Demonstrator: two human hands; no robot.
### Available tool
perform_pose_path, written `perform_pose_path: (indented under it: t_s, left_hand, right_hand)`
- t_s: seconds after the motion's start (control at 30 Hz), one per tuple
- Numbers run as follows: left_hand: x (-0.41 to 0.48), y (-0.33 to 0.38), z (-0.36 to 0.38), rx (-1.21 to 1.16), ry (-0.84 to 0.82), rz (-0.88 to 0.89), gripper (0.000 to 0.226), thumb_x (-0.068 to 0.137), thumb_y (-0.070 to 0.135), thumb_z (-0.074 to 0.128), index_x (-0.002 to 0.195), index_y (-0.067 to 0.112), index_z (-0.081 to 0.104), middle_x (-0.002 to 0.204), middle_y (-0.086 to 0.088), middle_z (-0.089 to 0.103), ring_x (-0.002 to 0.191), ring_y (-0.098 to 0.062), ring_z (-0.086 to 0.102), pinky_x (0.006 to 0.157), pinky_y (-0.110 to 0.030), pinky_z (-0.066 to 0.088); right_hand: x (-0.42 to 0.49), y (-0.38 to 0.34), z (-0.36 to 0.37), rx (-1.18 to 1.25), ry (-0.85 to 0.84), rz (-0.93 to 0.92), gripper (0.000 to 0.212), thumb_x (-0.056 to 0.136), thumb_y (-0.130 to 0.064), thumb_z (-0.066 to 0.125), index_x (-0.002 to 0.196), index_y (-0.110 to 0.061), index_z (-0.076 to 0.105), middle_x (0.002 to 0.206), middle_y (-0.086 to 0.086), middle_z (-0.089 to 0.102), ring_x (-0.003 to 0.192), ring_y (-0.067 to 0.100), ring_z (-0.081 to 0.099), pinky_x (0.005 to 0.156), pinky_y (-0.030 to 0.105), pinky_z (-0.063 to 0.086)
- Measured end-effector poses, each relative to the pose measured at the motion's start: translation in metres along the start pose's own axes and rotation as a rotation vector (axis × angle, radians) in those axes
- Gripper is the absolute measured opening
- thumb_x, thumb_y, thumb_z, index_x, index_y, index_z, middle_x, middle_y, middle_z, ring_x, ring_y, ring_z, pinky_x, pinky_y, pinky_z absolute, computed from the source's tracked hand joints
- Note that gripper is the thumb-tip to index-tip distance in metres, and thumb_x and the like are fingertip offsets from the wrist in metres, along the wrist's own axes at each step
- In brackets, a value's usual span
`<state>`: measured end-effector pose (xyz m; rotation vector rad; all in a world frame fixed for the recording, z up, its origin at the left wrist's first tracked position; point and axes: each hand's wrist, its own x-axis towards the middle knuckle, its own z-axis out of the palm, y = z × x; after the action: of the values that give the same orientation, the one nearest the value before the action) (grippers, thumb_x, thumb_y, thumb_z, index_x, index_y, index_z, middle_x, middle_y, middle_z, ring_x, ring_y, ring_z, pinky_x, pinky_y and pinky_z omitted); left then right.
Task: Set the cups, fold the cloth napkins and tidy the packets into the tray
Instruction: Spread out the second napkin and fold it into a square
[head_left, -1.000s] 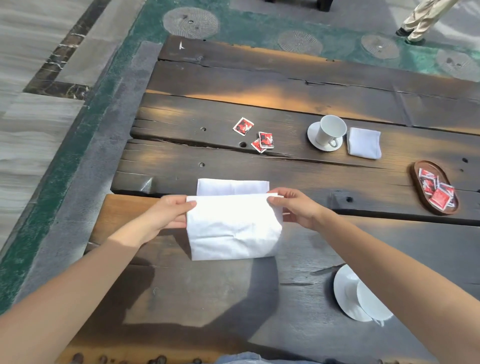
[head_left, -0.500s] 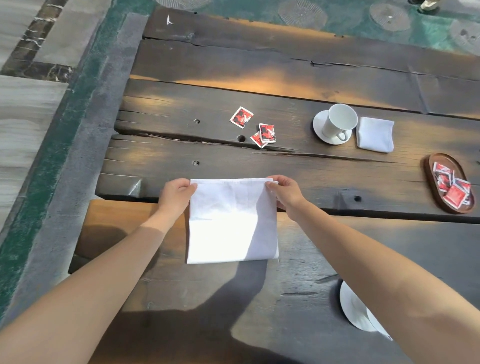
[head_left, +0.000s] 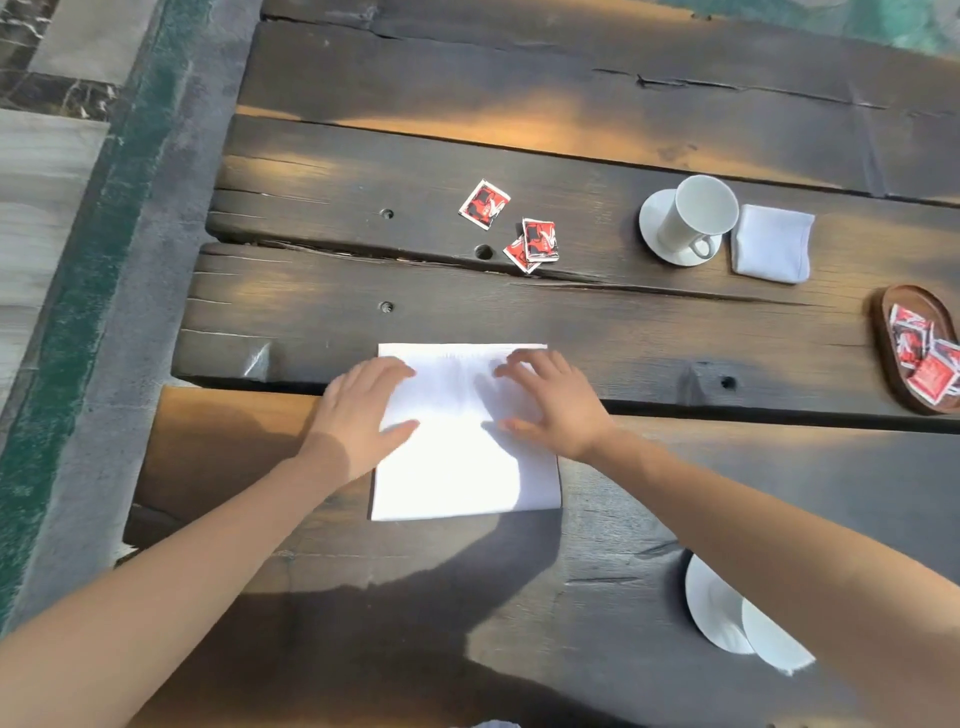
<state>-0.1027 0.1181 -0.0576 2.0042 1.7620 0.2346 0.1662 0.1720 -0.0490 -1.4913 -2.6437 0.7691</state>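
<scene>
A white cloth napkin (head_left: 457, 467) lies folded flat on the dark wooden table (head_left: 311, 322) in front of me. My left hand (head_left: 363, 410) rests palm down on its left side, fingers spread. My right hand (head_left: 550, 405) presses flat on its right side. Three red packets (head_left: 537, 241) lie loose beyond the napkin. A white cup (head_left: 696, 215) stands on a saucer at the right, with a folded napkin (head_left: 771, 252) beside it. A brown oval tray (head_left: 883, 332) with several red packets sits at the far right edge.
A second cup on a saucer (head_left: 722, 613) is at the lower right, partly hidden by my right forearm. The table's left edge drops to a grey and green stone floor (head_left: 104, 260). Gaps and holes run between the planks.
Both hands carried the napkin's near edge away from me, laid it onto the far edge, let go and now press flat on top. The camera has tilted down.
</scene>
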Motion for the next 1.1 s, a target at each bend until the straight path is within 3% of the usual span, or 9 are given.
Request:
perform_pose_path:
  t_s: [0.1, 0.17, 0.23, 0.4, 0.57, 0.77, 0.9, 1.1]
  left_hand:
    - [-0.019, -0.007, 0.015, 0.252, -0.282, 0.082, 0.097, 0.074, 0.068, 0.055, 0.15, 0.028, 0.011, 0.161, 0.004, -0.003, 0.147, -0.02, -0.005, 0.117, -0.047, -0.004]
    - [-0.022, -0.014, 0.02, 0.288, -0.375, 0.031, 0.111, 0.068, 0.076, 0.053, 0.15, 0.029, -0.005, 0.158, 0.004, -0.02, 0.146, -0.021, -0.018, 0.115, -0.051, -0.01]
    - [-0.022, -0.018, 0.023, 0.312, -0.398, 0.023, 0.116, 0.066, 0.077, 0.055, 0.149, 0.029, -0.011, 0.157, 0.004, -0.026, 0.145, -0.021, -0.023, 0.114, -0.053, -0.011]
    - [-0.021, -0.019, 0.025, 0.413, -0.388, 0.021, 0.118, 0.066, 0.077, 0.055, 0.147, 0.031, -0.017, 0.152, 0.003, -0.033, 0.144, -0.026, -0.023, 0.113, -0.055, -0.012]
    - [-0.031, -0.008, 0.028, 0.454, -0.322, 0.146, 0.114, 0.068, 0.079, 0.049, 0.149, 0.026, -0.012, 0.151, 0.001, -0.032, 0.142, -0.025, -0.028, 0.111, -0.055, -0.015]
    - [-0.042, -0.011, 0.031, 0.415, -0.424, 0.171, 0.117, 0.065, 0.083, 0.047, 0.138, 0.035, -0.03, 0.148, 0.005, -0.038, 0.14, -0.022, -0.03, 0.112, -0.056, -0.015]
    - [-0.04, -0.019, 0.033, 0.354, -0.396, 0.191, 0.091, 0.079, 0.078, 0.029, 0.135, 0.041, -0.033, 0.155, 0.006, -0.029, 0.135, -0.017, -0.037, 0.111, -0.051, -0.019]
    - [-0.034, -0.028, 0.033, 0.432, -0.424, 0.227, 0.106, 0.076, 0.075, 0.045, 0.131, 0.042, -0.039, 0.144, 0.008, -0.043, 0.132, -0.02, -0.04, 0.108, -0.052, -0.02]
  right_hand:
    - [-0.013, 0.006, 0.013, -0.141, -0.31, -0.043, 0.099, 0.071, -0.076, 0.055, 0.149, -0.035, 0.011, 0.161, -0.002, -0.002, 0.147, 0.025, -0.004, 0.116, 0.049, 0.01]
    - [-0.014, 0.013, 0.018, -0.236, -0.391, -0.025, 0.112, 0.067, -0.077, 0.057, 0.149, -0.037, -0.008, 0.159, -0.004, -0.02, 0.146, 0.023, -0.02, 0.116, 0.051, -0.001]
    - [-0.015, 0.018, 0.021, -0.31, -0.405, -0.021, 0.117, 0.067, -0.072, 0.062, 0.146, -0.038, -0.017, 0.157, -0.005, -0.027, 0.144, 0.023, -0.025, 0.116, 0.052, -0.004]
    - [-0.012, 0.018, 0.023, -0.349, -0.401, 0.002, 0.119, 0.068, -0.063, 0.069, 0.144, -0.04, -0.02, 0.156, -0.006, -0.027, 0.144, 0.021, -0.024, 0.117, 0.057, 0.001]
    - [-0.022, 0.005, 0.028, -0.372, -0.362, -0.106, 0.119, 0.065, -0.075, 0.06, 0.145, -0.037, -0.02, 0.158, -0.001, -0.024, 0.144, 0.025, -0.024, 0.116, 0.057, -0.006]
    - [-0.03, -0.007, 0.035, -0.435, -0.461, -0.137, 0.127, 0.064, -0.068, 0.069, 0.147, -0.031, -0.02, 0.158, -0.002, -0.025, 0.144, 0.024, -0.025, 0.116, 0.051, -0.009]
    - [-0.025, 0.001, 0.025, -0.337, -0.47, -0.16, 0.116, 0.07, -0.069, 0.064, 0.149, -0.032, -0.014, 0.159, -0.005, -0.021, 0.146, 0.019, -0.021, 0.118, 0.046, -0.005]
    - [-0.026, 0.006, 0.023, -0.409, -0.487, -0.191, 0.125, 0.068, -0.052, 0.076, 0.148, -0.031, -0.018, 0.157, -0.005, -0.026, 0.145, 0.017, -0.023, 0.119, 0.043, -0.005]
